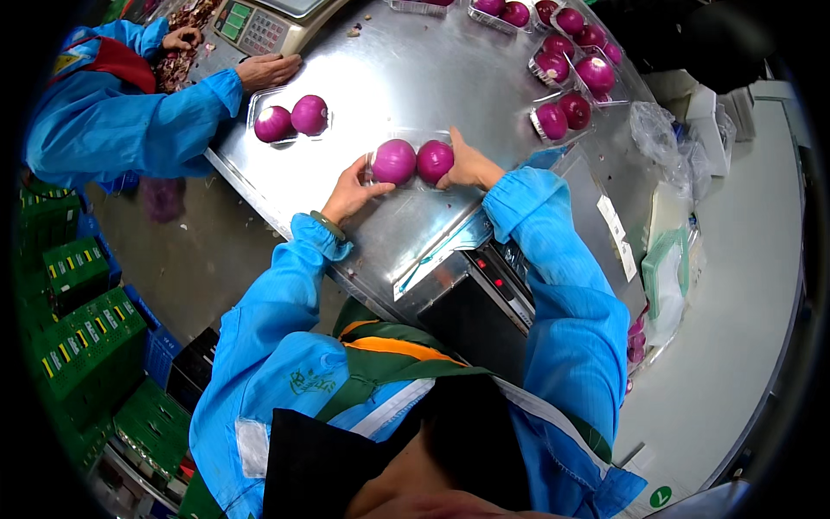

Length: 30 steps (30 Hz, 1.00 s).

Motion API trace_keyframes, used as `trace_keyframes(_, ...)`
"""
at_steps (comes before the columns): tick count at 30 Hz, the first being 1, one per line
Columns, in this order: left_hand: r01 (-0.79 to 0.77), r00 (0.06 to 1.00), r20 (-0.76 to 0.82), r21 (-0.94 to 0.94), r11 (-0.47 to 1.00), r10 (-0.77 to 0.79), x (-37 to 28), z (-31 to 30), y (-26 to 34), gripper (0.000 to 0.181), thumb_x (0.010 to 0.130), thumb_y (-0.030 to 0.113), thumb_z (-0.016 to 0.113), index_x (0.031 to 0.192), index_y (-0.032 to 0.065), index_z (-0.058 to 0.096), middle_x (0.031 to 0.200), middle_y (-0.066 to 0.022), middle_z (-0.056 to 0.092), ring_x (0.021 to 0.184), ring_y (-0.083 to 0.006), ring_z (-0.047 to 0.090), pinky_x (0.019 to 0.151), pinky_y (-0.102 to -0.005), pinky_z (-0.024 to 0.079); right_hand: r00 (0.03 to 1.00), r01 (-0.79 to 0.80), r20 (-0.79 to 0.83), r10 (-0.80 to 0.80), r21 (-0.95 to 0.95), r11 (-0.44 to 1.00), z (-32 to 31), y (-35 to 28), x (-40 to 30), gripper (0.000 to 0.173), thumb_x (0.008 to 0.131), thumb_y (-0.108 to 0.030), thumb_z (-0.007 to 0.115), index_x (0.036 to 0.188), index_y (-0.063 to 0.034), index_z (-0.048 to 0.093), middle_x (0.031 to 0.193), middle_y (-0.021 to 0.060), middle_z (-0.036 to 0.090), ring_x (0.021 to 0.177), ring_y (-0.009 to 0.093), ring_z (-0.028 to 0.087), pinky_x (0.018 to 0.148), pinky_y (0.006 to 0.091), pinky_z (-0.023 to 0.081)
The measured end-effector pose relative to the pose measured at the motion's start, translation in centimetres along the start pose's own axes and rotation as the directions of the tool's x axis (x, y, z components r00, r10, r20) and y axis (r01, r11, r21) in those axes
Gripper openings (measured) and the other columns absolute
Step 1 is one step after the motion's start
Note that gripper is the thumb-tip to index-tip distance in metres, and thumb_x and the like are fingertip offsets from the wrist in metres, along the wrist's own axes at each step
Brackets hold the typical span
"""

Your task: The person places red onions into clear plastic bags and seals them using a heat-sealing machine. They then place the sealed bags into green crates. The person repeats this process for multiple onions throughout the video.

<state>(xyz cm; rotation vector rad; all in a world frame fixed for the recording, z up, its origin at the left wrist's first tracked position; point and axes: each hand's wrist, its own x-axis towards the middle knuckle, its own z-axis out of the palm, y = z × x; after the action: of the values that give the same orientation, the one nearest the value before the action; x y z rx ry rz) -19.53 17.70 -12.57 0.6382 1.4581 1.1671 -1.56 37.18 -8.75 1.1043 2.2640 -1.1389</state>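
A clear plastic tray (425, 136) with two peeled red onions lies on the metal table before me. My left hand (353, 191) grips its left end, thumb near the larger onion (393, 161). At the other end, my right hand (468, 165) holds the tray, its fingers against the right onion (435, 161). Left of my hands stands another clear tray (283, 140) with two red onions, close to a co-worker's hand (268, 70). Part of my tray is hidden by the onions and my fingers.
Several trays of red onions (576, 111) stand at the upper right. A weighing scale (259, 31) is at the upper left, by onion skins (175, 71). A wrapping machine (480, 305) adjoins the near table edge. Green crates (94, 337) are stacked at left.
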Motion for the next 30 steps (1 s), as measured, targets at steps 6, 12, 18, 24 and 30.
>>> trace_keyframes(6,-0.121,0.991,-0.060,0.036,0.992,0.123,-2.4,1.2,4.9,0.075,0.073,0.013,0.083,0.140,0.0060,0.048,0.115,-0.0068,0.060,0.095,-0.0148,0.056,0.085,-0.0312,0.050,0.956,0.114,-0.267,-0.122,-0.045,0.992,-3.7,-2.7,-5.8,0.116,0.061,-0.016,0.087,0.152,-0.0075,0.016,0.121,0.0285,0.055,0.110,0.039,0.058,0.096,0.0408,0.045)
trace_keyframes(12,-0.413,0.907,0.127,0.080,0.907,0.402,-4.7,8.1,13.8,0.072,0.077,0.013,0.081,0.139,0.0005,0.047,0.117,-0.0072,0.060,0.093,-0.0126,0.055,0.079,-0.0273,0.052,0.788,0.240,-0.604,-0.123,0.117,0.964,-7.2,-0.9,-20.3,0.097,0.064,-0.016,0.084,0.147,-0.0109,0.033,0.110,0.0225,0.056,0.092,0.034,0.059,0.086,0.0405,0.048)
trace_keyframes(18,-0.431,0.812,0.454,0.040,0.902,0.368,-5.0,22.2,14.9,0.062,0.078,0.012,0.080,0.133,-0.0030,0.053,0.102,-0.0021,0.061,0.081,-0.0062,0.049,0.077,-0.0235,0.048,0.627,0.144,-0.770,0.121,0.268,0.953,-3.8,10.0,-33.2,0.087,0.066,-0.019,0.084,0.141,-0.0049,0.044,0.122,0.0192,0.059,0.085,0.019,0.060,0.077,0.0321,0.050)
trace_keyframes(24,-0.470,0.742,0.595,0.133,0.872,0.309,-3.1,30.4,10.0,0.062,0.079,0.015,0.080,0.131,-0.0052,0.053,0.108,-0.0051,0.065,0.086,-0.0076,0.055,0.080,-0.0229,0.049,0.627,0.156,-0.714,0.311,0.506,0.848,0.6,17.7,-37.8,0.086,0.071,-0.021,0.082,0.143,-0.0018,0.040,0.127,0.0190,0.057,0.077,0.016,0.059,0.073,0.0287,0.050)
trace_keyframes(30,-0.624,0.740,0.574,0.390,0.678,0.351,-6.1,26.7,10.4,0.048,0.080,0.025,0.079,0.117,-0.0018,0.062,0.096,-0.0117,0.071,0.083,-0.0176,0.066,0.076,-0.0310,0.052,0.372,0.027,-0.815,0.445,0.489,0.872,5.6,16.9,-42.6,0.060,0.080,-0.028,0.076,0.129,-0.0014,0.054,0.113,0.0196,0.063,0.076,0.026,0.064,0.075,0.0359,0.051)
